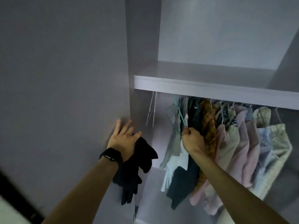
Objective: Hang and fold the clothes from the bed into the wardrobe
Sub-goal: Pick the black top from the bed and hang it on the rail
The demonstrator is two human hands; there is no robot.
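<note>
Grabbing the teal hanger (180, 114) among the hung clothes (234, 143), right hand (192, 140) fisted round its lower end, likely to free it for the black garment (137, 167) the left hand (123, 140) pinches, dangling beside the wardrobe (210, 88) side panel.

— Can you read anything from over there?
— No, not a single word or number. There's a small pale mark (195, 107) on the dark top (194, 113) hanging just under the front edge of the shelf (210, 88), but it's too blurred to make out.
— What about the watch (110, 156)?
— Its face is black, so there's nothing legible on it.
</note>
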